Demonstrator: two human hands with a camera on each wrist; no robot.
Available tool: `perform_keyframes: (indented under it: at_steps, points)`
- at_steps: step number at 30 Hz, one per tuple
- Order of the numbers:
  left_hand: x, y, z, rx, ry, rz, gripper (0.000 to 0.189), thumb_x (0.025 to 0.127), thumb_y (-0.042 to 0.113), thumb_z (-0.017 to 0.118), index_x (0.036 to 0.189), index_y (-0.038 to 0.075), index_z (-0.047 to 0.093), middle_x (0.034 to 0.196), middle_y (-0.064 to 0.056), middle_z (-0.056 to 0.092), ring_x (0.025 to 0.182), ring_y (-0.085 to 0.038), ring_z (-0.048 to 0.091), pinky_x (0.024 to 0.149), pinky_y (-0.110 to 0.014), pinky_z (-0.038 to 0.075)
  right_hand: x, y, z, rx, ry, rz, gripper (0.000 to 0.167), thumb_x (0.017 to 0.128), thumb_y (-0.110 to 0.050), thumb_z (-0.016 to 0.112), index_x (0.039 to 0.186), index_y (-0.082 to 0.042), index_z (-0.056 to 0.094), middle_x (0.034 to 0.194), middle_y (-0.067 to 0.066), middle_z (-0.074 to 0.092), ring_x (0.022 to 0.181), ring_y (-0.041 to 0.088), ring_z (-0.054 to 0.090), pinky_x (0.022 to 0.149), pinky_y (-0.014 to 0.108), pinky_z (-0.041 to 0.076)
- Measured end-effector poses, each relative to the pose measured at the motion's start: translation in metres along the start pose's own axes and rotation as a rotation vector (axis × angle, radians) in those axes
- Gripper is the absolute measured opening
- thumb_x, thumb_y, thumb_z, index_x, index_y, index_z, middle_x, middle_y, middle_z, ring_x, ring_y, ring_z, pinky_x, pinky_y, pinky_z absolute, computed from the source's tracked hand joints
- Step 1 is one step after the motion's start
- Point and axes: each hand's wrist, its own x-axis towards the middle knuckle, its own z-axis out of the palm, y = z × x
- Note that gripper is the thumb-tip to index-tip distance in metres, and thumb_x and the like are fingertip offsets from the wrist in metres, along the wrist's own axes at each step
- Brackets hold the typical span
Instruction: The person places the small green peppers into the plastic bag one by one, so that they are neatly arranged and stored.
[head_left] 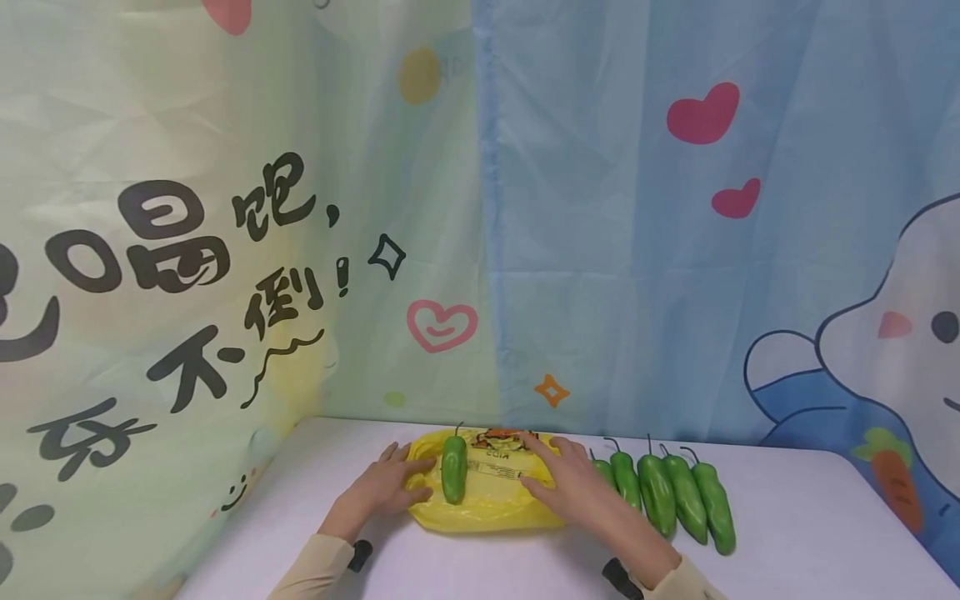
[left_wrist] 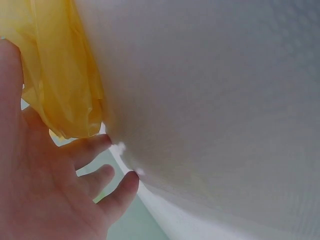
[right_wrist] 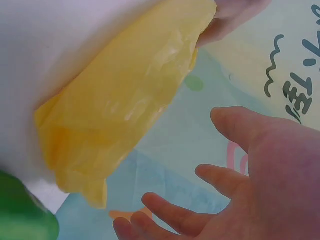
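A yellow plastic bag (head_left: 487, 510) with printing lies on the white table, and one green pepper (head_left: 454, 471) rests on its left part, stem pointing away. My left hand (head_left: 388, 483) is at the bag's left edge, fingers spread; in the left wrist view its thumb and fingers reach around the yellow plastic (left_wrist: 65, 75). My right hand (head_left: 573, 483) hovers over the bag's right end with fingers spread and relaxed, and in the right wrist view its fingers stand apart from the bag (right_wrist: 125, 95), holding nothing.
Several green peppers (head_left: 657, 496) lie side by side to the right of the bag, partly behind my right forearm. A printed curtain (head_left: 570, 250) hangs behind the table (head_left: 810, 517).
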Motion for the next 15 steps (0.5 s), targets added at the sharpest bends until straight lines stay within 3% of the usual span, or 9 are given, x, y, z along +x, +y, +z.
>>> perform_keyframes:
  at_steps: [7, 15]
  points:
    - [0.001, 0.000, 0.001, 0.005, -0.010, -0.011, 0.055, 0.093, 0.049, 0.064, 0.144, 0.030, 0.057, 0.162, -0.018, 0.034, 0.152, -0.046, 0.022, 0.117, -0.069, 0.026, -0.005, 0.008, -0.004, -0.009, 0.001, 0.003, 0.066, 0.097, -0.042, 0.064, 0.156, -0.027, 0.039, 0.149, 0.025, 0.045, 0.136, 0.046, 0.045, 0.102, 0.067, 0.047]
    - [0.000, 0.002, -0.002, -0.007, -0.016, -0.008, 0.054, 0.093, 0.048, 0.064, 0.143, 0.029, 0.057, 0.162, -0.019, 0.033, 0.151, -0.047, 0.022, 0.117, -0.069, 0.026, -0.013, 0.018, -0.010, 0.004, -0.002, 0.027, 0.067, 0.097, -0.042, 0.065, 0.156, -0.024, 0.039, 0.149, 0.024, 0.045, 0.136, 0.046, 0.044, 0.104, 0.068, 0.043]
